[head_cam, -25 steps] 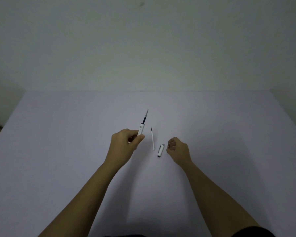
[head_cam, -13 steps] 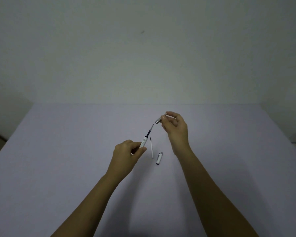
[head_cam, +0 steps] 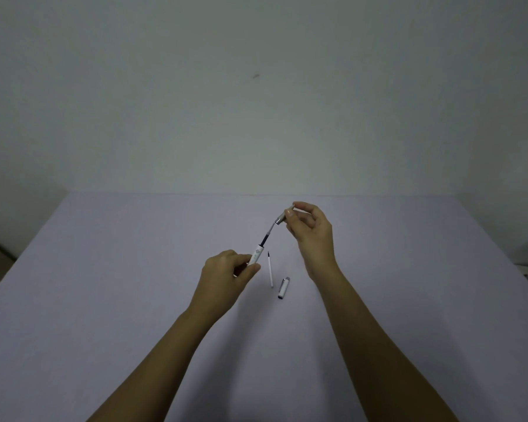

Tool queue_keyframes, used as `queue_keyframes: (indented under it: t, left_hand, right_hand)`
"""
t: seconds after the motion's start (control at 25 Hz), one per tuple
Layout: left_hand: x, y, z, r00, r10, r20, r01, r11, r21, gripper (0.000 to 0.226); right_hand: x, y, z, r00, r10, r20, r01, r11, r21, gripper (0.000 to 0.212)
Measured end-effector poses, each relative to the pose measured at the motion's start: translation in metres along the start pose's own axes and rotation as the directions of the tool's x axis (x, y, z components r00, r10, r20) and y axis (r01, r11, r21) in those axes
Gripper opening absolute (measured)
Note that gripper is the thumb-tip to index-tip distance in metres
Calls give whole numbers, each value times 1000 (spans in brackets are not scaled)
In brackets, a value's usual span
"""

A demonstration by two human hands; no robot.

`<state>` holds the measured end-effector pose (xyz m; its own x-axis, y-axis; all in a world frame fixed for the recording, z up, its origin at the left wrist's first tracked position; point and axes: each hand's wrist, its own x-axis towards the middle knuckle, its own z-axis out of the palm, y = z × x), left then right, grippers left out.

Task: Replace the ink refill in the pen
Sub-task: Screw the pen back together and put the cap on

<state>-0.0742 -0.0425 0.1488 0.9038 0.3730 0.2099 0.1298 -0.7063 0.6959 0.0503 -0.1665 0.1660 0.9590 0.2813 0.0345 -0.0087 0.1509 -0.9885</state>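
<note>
My left hand [head_cam: 226,277] grips the white pen barrel [head_cam: 255,254], tilted up and to the right, with a dark ink refill [head_cam: 266,236] sticking out of its end. My right hand [head_cam: 310,231] pinches the small silver tip section [head_cam: 282,217] between thumb and fingers, its open end right at the refill's point. A thin white refill [head_cam: 270,270] with a dark tip lies on the table between my hands. The white pen cap [head_cam: 283,288] with a silver end lies just right of it.
The work surface is a pale lavender table [head_cam: 104,300] against a plain wall. The table's far edge runs just behind my right hand, and its left and right edges slope off at both sides.
My right hand rose from the table beside the cap, carrying the silver tip section, and brought it to the end of the refill. My left hand tilted the barrel rightward.
</note>
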Motion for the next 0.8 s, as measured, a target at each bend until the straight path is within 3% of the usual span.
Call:
queue_keyframes:
  t: [0.36,0.8]
  left_hand:
    - [0,5,-5,1000,17,-21,-17,1000,12,20]
    - [7,5,-17,999,54,6,-54,998,-10,17]
  right_hand:
    - [-2,-7,2,1000,-23,20,24,999,-45,14]
    - [-11,-11,-4,987,-51,152,70,990,-123,19]
